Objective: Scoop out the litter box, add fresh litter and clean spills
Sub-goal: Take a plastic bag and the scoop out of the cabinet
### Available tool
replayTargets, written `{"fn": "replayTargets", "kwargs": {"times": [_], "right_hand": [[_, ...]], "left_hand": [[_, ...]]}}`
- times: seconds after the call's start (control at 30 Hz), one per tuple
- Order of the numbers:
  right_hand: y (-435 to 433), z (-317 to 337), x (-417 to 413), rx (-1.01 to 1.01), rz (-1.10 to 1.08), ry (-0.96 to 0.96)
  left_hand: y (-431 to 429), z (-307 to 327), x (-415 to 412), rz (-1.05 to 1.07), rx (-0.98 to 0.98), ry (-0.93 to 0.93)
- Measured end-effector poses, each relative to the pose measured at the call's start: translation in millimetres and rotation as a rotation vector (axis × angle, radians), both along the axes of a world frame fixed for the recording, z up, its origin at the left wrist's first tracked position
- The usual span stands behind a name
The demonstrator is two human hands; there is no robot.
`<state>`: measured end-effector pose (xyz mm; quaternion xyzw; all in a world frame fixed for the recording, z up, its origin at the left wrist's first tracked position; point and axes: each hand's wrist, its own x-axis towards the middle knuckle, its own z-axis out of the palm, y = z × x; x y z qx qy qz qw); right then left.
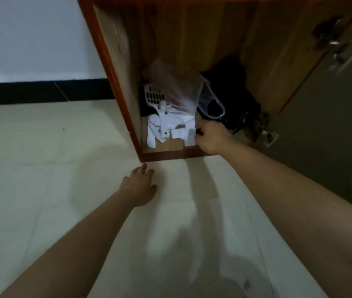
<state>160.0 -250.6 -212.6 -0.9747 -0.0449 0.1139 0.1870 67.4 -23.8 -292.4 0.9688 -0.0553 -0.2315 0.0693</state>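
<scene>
The left arm reached forward over the pale tiled floor [41, 158], with the left hand [139, 186] palm down, its fingers loosely spread and holding nothing, just short of the bottom rail of an open wooden cabinet [170, 156]. The right arm stretched farther, crossing that rail, and the right hand [210, 137] sat inside the cabinet on its floor with the fingers curled inward. A small dark thing [199, 132] showed at the fingertips, but whether the hand actually grasped it could not be told.

The white slotted litter scoop [154, 96] lay in the left part of the cabinet, head toward the back and handle running nearer, over a heap of white scraps [152, 134]. The right hand touched the right edge of those scraps. A clear plastic bag [177, 87] leaned over the scoop's right side and covered part of it. To the right of it sat a black bag [233, 87], deep in shadow. The cabinet door [321, 130] stood open at the right, with a metal hinge [268, 137] near the right hand. At far left a black baseboard [31, 91] ran under a white wall [31, 35].

The picture was dim and soft. The black bag's contents were unreadable, and the cabinet's top was cut off.
</scene>
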Motion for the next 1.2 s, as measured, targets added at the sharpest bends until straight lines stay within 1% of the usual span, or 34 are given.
{"fn": "replayTargets", "kwargs": {"times": [0.07, 0.13, 0.2, 0.27, 0.37, 0.43, 0.53, 0.63, 0.7, 0.77, 0.87, 1.0, 1.03, 1.07, 1.13, 1.2], "right_hand": [[20, -12, 14, 0.065, -0.006, -0.013], [43, -23, 27, 0.125, -0.027, -0.049], [66, -35, 40, 0.18, -0.058, -0.079], [87, -47, 52, 0.174, -0.081, -0.065], [105, -61, 62, 0.122, -0.087, 0.013], [106, -61, 63, 0.146, -0.087, 0.043], [96, -44, 58, 0.237, -0.09, 0.105], [71, -18, 37, 0.366, -0.148, 0.246], [49, -3, 17, 0.392, -0.163, 0.307], [27, 8, -3, 0.385, -0.158, 0.295], [-1, 19, -28, 0.352, -0.146, 0.214], [-34, 14, -35, 0.359, -0.182, 0.113], [-40, 12, -33, 0.343, -0.186, 0.076], [-47, 11, -31, 0.328, -0.188, 0.03], [-57, 10, -26, 0.315, -0.188, -0.071], [-67, 5, -20, 0.327, -0.197, -0.149]], "left_hand": [[4, -17, -5, -0.061, 0.062, 0.065], [7, -26, -9, -0.101, 0.112, 0.073], [8, -27, -9, -0.109, 0.118, 0.099], [8, -26, -6, -0.11, 0.113, 0.116], [10, -28, -7, -0.105, 0.118, 0.108], [12, -30, -8, -0.107, 0.117, 0.104], [15, -29, -7, -0.117, 0.113, 0.101], [14, -28, -6, -0.108, 0.108, 0.106], [12, -26, -6, -0.101, 0.113, 0.101], [10, -25, -7, -0.097, 0.117, 0.094], [10, -25, -9, -0.093, 0.121, 0.077], [5, -23, -6, -0.051, 0.115, 0.091], [3, -22, -5, -0.033, 0.113, 0.065], [0, -19, -3, -0.03, 0.107, -0.008], [-9, -12, 0, -0.023, 0.051, -0.283], [-22, 0, 6, 0.007, -0.059, -0.532]]}}
